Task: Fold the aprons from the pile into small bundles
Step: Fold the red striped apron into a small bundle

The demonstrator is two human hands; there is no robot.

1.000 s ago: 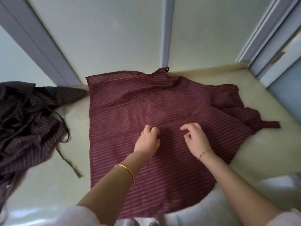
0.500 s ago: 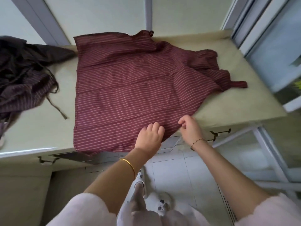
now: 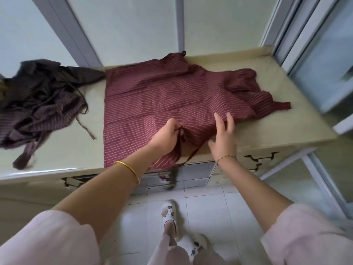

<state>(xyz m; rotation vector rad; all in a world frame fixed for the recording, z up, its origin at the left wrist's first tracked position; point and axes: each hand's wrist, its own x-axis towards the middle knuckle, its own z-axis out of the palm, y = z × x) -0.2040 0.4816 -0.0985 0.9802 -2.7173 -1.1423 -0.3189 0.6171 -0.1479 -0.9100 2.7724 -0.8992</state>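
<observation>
A maroon striped apron lies spread over the beige countertop, its near edge at the counter's front. My left hand grips the apron's near hem together with a dark tie strap that hangs down over the drawer fronts. Just to the right, my right hand rests on the cloth with straight, spread fingers. A pile of dark brown striped aprons sits crumpled at the counter's left end.
Frosted window panels rise behind the counter. Drawers with metal handles run under the front edge. A glass door frame stands at the right. My feet in white slippers stand on pale floor tiles.
My hands came back from the apron's middle to its near edge. The left one has taken hold of the hem and tie strap and lifted them; the right has spread flat.
</observation>
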